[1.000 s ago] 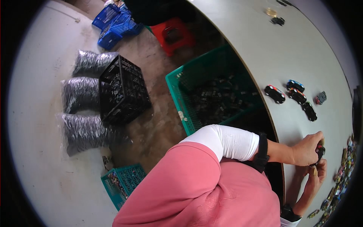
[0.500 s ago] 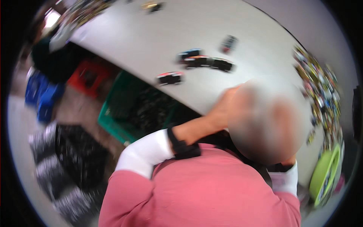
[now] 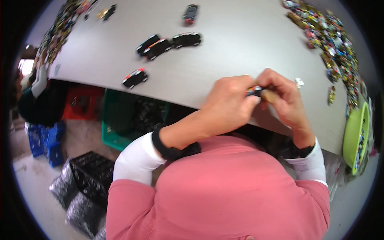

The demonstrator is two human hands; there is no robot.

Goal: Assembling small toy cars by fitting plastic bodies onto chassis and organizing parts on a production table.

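Toy car is held between my two hands, just above the near edge of the table. My left hand pinches one end of it, thumb against fingers; my right hand is closed on the other end, with fingers bent. At the right thumb I see a tan patch, but I cannot tell if it is a finger cover or a loose piece. For good work here, I judge the left grip should be firm and steady, so that the right fingertips can press small and straight, without slipping. Staying low over the table also seems wise, so a dropped part lands there.

To the left lie four dark cars, three close together and one apart. A grey car is farther away. At the right are a white scrap, a colourful heap and a lime basin.
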